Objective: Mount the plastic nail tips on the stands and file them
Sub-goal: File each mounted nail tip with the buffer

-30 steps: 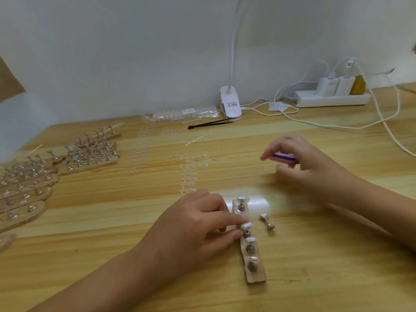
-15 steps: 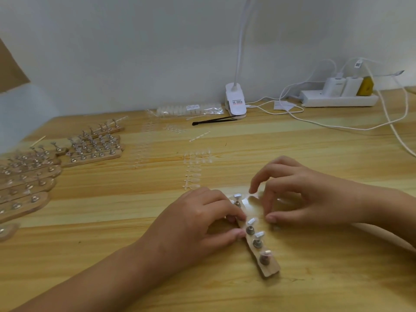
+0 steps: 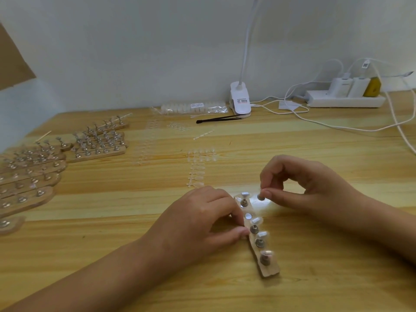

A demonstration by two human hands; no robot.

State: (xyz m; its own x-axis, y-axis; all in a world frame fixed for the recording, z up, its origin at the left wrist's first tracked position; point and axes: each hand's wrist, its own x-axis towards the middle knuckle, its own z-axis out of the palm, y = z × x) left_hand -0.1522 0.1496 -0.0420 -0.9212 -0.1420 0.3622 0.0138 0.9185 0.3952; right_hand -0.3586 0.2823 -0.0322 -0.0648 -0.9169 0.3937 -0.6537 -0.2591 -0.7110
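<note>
Along the far edge of the tabletop (image 3: 315,278), a clear bag (image 3: 216,109) lying flat, a row of pale bagged tips (image 3: 180,107) inside. Just right of it, a white lamp clip (image 3: 240,101), neck rising out of frame, black tweezers (image 3: 218,119) in front. Toward the far right corner, a white power strip (image 3: 344,102) with chargers plugged in, white cables (image 3: 337,128) looping across the wood. Plain pale wall behind, and a brown cardboard flap (image 3: 13,64) at upper left.

Over by the left edge, stacked wooden strips (image 3: 99,152) crowded with metal stands. Mid-tabletop, clear tip sprues (image 3: 197,174) laid flat, hard to make out against the grain.

Near the front edge, centre: the wooden strip (image 3: 269,271), lying at a slant, far end in a bright patch of lamplight. Four mounted stands (image 3: 255,228) upright on it, one bare metal disc (image 3: 247,216) between the farthest and the next. Translucent nail tips (image 3: 257,220) capping the three nearer stands; on the farthest, can't tell.

Left hand (image 3: 202,224) curled against the strip's left side, thumb and fingertips pinching its edge. Right hand (image 3: 299,183) raised by the strip's far end, thumb and forefinger pinched on a loose stand (image 3: 261,197), other fingers arched clear of it. Loose stand just beside the farthest mounted one, not touching.
</note>
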